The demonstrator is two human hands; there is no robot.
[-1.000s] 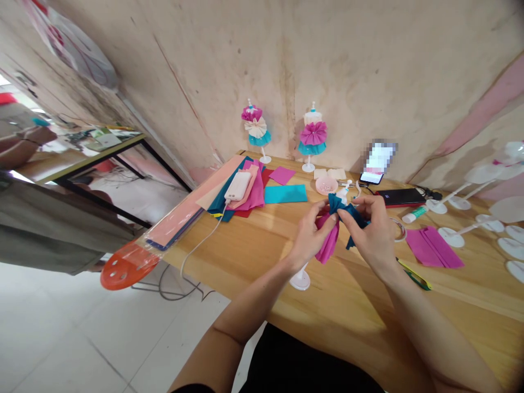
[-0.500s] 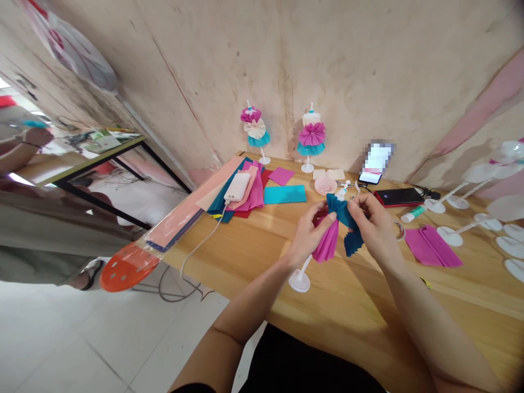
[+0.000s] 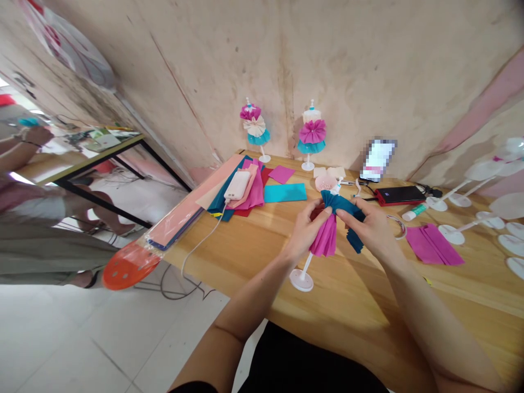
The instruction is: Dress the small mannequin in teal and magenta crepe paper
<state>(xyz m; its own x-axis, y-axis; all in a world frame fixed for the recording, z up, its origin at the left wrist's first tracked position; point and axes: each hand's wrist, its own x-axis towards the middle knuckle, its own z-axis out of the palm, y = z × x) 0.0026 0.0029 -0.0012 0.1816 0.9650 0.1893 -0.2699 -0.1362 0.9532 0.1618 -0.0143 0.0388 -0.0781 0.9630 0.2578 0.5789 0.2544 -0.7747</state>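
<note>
A strip of dark teal crepe paper (image 3: 344, 205) lies gathered in pleats across the top of a small white dress-form stand (image 3: 302, 279). Below it hangs a pleated magenta paper skirt (image 3: 324, 238). My left hand (image 3: 307, 226) is closed on the form's upper part, its thumb pressing the teal pleats. With thumb and fingers, my right hand (image 3: 366, 221) pinches the same strip further right, and a loose end dangles beneath. The stand tilts, its round base near the table's front. My fingers hide part of the form's body.
Two dressed miniature forms (image 3: 311, 134) stand at the wall. A power bank (image 3: 237, 185) rests on stacked coloured paper. Behind my hands are a pink bead dish (image 3: 325, 183) and a phone (image 3: 377, 161). A glue stick (image 3: 414, 212), magenta paper (image 3: 434, 244) and several white stands (image 3: 452, 233) lie right.
My right hand has shifted slightly left and down along the teal strip, which now lies flatter across the form. The form and left hand have moved a little left.
</note>
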